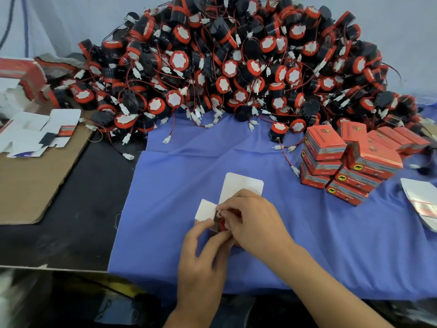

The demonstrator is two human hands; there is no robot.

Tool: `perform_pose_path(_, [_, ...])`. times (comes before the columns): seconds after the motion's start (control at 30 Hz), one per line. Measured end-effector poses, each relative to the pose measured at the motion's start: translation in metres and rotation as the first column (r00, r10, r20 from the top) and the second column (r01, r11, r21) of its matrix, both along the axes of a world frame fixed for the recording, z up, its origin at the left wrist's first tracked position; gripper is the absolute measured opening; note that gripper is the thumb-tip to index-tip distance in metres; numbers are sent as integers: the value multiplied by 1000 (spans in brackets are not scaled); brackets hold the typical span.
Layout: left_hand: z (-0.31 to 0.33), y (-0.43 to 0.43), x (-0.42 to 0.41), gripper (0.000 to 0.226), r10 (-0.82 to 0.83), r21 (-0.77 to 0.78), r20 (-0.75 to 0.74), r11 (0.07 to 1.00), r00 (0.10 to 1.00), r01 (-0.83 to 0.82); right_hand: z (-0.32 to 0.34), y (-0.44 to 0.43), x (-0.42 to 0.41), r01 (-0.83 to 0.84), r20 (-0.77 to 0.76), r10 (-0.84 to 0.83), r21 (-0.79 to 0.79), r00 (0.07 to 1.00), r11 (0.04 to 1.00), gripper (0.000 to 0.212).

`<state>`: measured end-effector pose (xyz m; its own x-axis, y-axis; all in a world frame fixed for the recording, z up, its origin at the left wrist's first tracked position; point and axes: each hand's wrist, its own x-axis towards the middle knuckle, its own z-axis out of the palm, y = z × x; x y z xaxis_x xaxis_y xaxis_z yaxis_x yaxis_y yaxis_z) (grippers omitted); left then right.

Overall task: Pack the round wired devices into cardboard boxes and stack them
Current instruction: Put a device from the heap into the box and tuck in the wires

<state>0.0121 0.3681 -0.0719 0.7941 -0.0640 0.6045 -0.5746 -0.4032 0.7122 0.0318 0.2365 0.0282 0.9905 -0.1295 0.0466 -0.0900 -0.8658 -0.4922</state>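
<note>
An open cardboard box (243, 185) with white inner flaps stands on the blue cloth (331, 245) in front of me. My left hand (203, 247) grips its near side. My right hand (255, 221) pinches the white connector and wire of a red-and-black round device (222, 225) at the box mouth; most of the device is hidden by my fingers. A huge pile of round wired devices (236, 67) fills the back of the table. Closed red boxes (343, 162) are stacked at the right.
Flat unfolded box blanks (40, 131) lie on a brown cardboard sheet (30, 185) at the left. Another flat blank (423, 200) lies at the right edge. One device (277, 131) sits apart from the pile, near the stacked boxes.
</note>
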Motion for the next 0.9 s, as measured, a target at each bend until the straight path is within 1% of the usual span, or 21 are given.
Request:
perform_pose_path(0.07, [5, 1, 0, 21, 35, -62, -58, 997, 998, -38, 0, 0, 0, 27, 25, -27, 10, 999, 1000, 12])
perform_pose_path(0.13, [10, 2, 0, 30, 43, -143, -140, 988, 989, -63, 0, 0, -1, 21, 32, -21, -9, 999, 1000, 7])
perform_pose_path(0.2, [14, 2, 2, 47, 31, -186, -205, 980, 978, -70, 1, -1, -2, -31, 26, 32, -43, 999, 999, 13])
perform_pose_path(0.27, [14, 2, 4, 57, -16, -244, -264, 968, 964, -51, 2, -2, -4, -98, 15, 100, -99, 995, 990, 19])
perform_pose_path(0.33, [16, 4, 5, 67, -69, -305, -391, 951, 918, -59, 2, -2, -5, -176, -11, 177, -202, 984, 964, 24])
perform_pose_path(0.37, [17, 4, 5, 70, -85, -307, -444, 950, 892, -63, 2, -2, -7, -210, -18, 212, -246, 977, 946, 27])
perform_pose_path(0.4, [17, 5, 5, 72, -95, -299, -466, 953, 880, -55, 2, -2, -8, -233, -20, 237, -275, 971, 933, 29])
perform_pose_path(0.47, [16, 6, 5, 72, -117, -278, -454, 960, 883, -16, 3, -3, -12, -264, -21, 271, -308, 962, 914, 30])
perform_pose_path(0.57, [18, 8, 7, 77, -135, -198, -426, 979, 895, 53, 1, -5, -16, -317, -35, 324, -325, 945, 891, 29])
perform_pose_path(0.63, [17, 10, 8, 71, -139, -146, -413, 986, 900, 85, 0, -7, -16, -318, -27, 328, -323, 944, 891, 28])
perform_pose_path(0.67, [17, 10, 8, 64, -144, -133, -412, 986, 899, 98, 0, -8, -16, -300, 3, 313, -272, 950, 914, 25])
perform_pose_path(0.7, [17, 10, 7, 57, -144, -121, -412, 987, 900, 103, -1, -8, -18, -270, 59, 284, -175, 957, 947, 22])
perform_pose_path(0.73, [18, 10, 7, 51, -136, -108, -405, 989, 904, 100, -2, -9, -20, -230, 148, 236, -54, 961, 972, 19])
perform_pose_path(0.77, [19, 9, 7, 48, -120, -91, -394, 992, 911, 92, -4, -10, -23, -173, 269, 151, 58, 951, 983, 20])
perform_pose_path(0.8, [21, 8, 6, 45, -103, -71, -384, 994, 917, 82, -6, -11, -27, -83, 398, 11, 165, 917, 983, 22])
perform_pose_path(0.83, [23, 7, 6, 44, -89, -51, -375, 996, 923, 75, -10, -13, -30, 29, 481, -178, 301, 858, 953, 22])
perform_pose_path(0.87, [24, 6, 6, 43, -77, -32, -368, 997, 927, 70, -16, -17, -32, 132, 479, -377, 469, 793, 873, 21])
perform_pose_path(0.9, [25, 6, 6, 43, -64, -15, -361, 998, 931, 63, -21, -21, -34, 194, 391, -536, 645, 748, 739, 24])
